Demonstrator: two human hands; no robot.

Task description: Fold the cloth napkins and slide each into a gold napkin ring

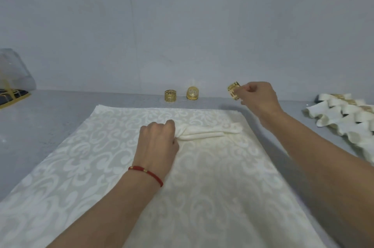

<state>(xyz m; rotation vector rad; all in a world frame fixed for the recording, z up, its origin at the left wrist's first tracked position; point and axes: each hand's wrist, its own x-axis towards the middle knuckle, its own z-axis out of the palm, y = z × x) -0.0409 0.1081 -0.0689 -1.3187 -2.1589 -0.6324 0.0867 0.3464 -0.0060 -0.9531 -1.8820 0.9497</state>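
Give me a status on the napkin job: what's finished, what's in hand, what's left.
Done: a pile of ringed napkins lies at the right edge of the counter. In hand: the left hand pinches one end of a folded napkin on the patterned cloth, while the right hand holds a gold ring above the counter, not yet on it. Left: sliding that ring on; two spare rings stand by the wall.

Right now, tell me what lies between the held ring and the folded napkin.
Head view: only patterned cloth and grey counter between ring and napkin.

Left hand [159, 138] on folded napkin [210, 131] — gold ring [233, 90] in right hand [258, 97]
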